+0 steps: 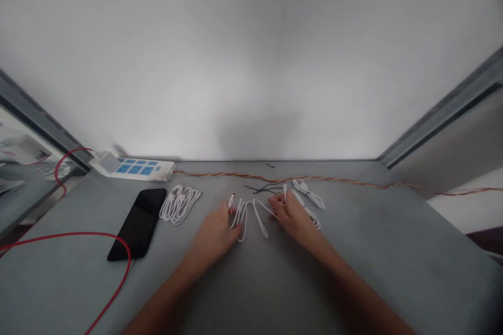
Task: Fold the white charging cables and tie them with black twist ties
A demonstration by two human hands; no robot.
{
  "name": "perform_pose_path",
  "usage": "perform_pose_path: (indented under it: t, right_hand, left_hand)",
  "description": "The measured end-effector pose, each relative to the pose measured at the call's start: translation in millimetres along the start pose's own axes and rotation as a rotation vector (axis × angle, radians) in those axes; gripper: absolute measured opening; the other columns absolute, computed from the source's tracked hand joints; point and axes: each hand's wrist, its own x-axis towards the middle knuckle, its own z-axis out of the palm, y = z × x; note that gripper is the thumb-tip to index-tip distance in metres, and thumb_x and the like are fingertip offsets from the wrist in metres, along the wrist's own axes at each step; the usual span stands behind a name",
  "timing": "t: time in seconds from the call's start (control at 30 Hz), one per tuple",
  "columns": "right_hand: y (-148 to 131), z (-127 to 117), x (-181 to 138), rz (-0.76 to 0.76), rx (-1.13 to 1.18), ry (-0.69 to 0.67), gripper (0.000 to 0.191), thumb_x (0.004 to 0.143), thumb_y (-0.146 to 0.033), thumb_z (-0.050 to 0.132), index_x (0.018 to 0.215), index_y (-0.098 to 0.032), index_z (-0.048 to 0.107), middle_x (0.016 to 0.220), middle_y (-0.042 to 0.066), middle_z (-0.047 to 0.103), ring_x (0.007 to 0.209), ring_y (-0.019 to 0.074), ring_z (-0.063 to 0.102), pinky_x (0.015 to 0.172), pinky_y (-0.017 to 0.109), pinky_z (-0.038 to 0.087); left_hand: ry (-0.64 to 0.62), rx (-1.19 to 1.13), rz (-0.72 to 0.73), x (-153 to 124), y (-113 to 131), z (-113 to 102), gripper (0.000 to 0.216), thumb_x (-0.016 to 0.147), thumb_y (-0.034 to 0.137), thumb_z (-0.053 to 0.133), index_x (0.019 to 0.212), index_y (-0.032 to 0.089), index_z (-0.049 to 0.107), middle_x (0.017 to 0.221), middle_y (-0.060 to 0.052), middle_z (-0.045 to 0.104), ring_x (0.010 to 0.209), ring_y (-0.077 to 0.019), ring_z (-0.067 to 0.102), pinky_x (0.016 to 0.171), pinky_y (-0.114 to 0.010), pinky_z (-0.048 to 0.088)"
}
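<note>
A white charging cable lies in loose zigzag bends between my two hands. My left hand is closed on its left part, and a white plug end pokes up past the fingers. On the other side, my right hand pinches the cable's right part, where another white connector stands up above the fingertips. Several thin black twist ties lie just beyond the hands. Close by my right hand are bundled white cables, one partly hidden by the fingers.
Left of my hands are coiled white cables and a black phone, crossed by a red cable. A power strip with a plugged-in adapter sits at the back left. A twisted red-yellow wire runs along the white wall.
</note>
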Motion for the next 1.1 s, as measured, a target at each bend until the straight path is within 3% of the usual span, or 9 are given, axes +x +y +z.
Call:
perform_pose_path:
  t: [0.1,0.2,0.4,0.57,0.7,0.8,0.9,0.97,1.1]
  right_hand:
    - [2,5,0,0.017,0.067,-0.071,0.038,0.071,-0.049,0.067,0.089,-0.019,0.050,0.075,0.003,0.062,0.062,0.0166,0.058,0.056,0.028,0.042]
    - [0,12,-2,0.017,0.126,-0.115,0.042,0.061,-0.043,0.075,0.081,-0.020,0.047,0.077,0.001,0.061,0.059,0.0138,0.053,0.054,0.027,0.041]
    - [-10,16,-5,-0.023,0.232,-0.091,0.031,0.063,-0.030,0.072,0.075,-0.021,0.045,0.078,0.002,0.066,0.059,0.0138,0.055,0.057,0.029,0.043]
    - [-14,13,-4,0.002,0.448,-0.099,0.032,0.066,-0.034,0.069,0.075,-0.022,0.041,0.085,0.005,0.070,0.072,0.0200,0.065,0.065,0.033,0.049]
    - [-13,13,-4,-0.027,0.368,0.019,0.034,0.065,-0.039,0.071,0.071,-0.022,0.043,0.078,0.005,0.069,0.071,0.0221,0.065,0.062,0.034,0.049]
    - [-14,16,-5,0.010,0.455,0.011,0.035,0.065,-0.040,0.071,0.082,-0.021,0.048,0.081,0.006,0.069,0.069,0.0230,0.066,0.050,0.030,0.047]
    - [-17,18,-6,0.050,0.612,-0.061,0.054,0.066,-0.037,0.070,0.111,-0.020,0.045,0.086,0.006,0.071,0.066,0.0222,0.068,0.043,0.026,0.045]
    - [-18,18,-6,0.047,0.622,-0.098,0.060,0.068,-0.035,0.068,0.121,-0.019,0.044,0.087,0.006,0.071,0.067,0.0215,0.068,0.042,0.025,0.046]
    - [-20,17,-7,0.013,0.552,-0.108,0.039,0.071,-0.034,0.064,0.105,-0.018,0.060,0.094,0.007,0.069,0.065,0.0188,0.067,0.046,0.027,0.051]
  left_hand:
    - [0.049,-0.095,0.022,3,-2,0,0.031,0.076,0.029,0.060,0.104,0.018,0.054,0.102,-0.008,0.069,0.070,-0.0206,0.065,0.069,-0.032,0.044]
    - [0.090,-0.250,0.011,5,-2,2,0.034,0.075,0.027,0.063,0.105,0.018,0.050,0.107,-0.008,0.068,0.062,-0.0172,0.064,0.065,-0.032,0.047]
    - [0.049,-0.734,0.004,4,9,5,0.035,0.072,0.028,0.066,0.081,0.022,0.033,0.111,-0.009,0.067,0.056,-0.0140,0.065,0.057,-0.031,0.053]
    - [0.021,-0.802,-0.050,4,13,4,0.042,0.070,0.031,0.071,0.075,0.023,0.029,0.112,-0.009,0.067,0.056,-0.0146,0.067,0.043,-0.023,0.046]
    - [-0.066,-0.834,-0.035,5,8,9,0.037,0.074,0.040,0.067,0.077,0.021,0.036,0.115,-0.010,0.065,0.069,-0.0181,0.070,0.033,-0.017,0.036]
    - [-0.140,-0.915,-0.084,5,7,13,0.038,0.075,0.048,0.064,0.081,0.020,0.040,0.117,-0.011,0.064,0.069,-0.0177,0.070,0.032,-0.016,0.034]
    - [-0.172,-0.975,-0.093,5,7,16,0.040,0.075,0.050,0.065,0.090,0.020,0.044,0.121,-0.011,0.062,0.069,-0.0163,0.070,0.032,-0.015,0.035]
    - [-0.162,-0.966,-0.056,5,7,16,0.044,0.075,0.048,0.066,0.104,0.021,0.046,0.125,-0.011,0.060,0.068,-0.0147,0.068,0.033,-0.015,0.035]
    - [-0.180,-0.901,-0.028,5,4,16,0.061,0.079,0.042,0.064,0.132,0.025,0.041,0.129,-0.010,0.058,0.067,-0.0126,0.065,0.034,-0.015,0.035]
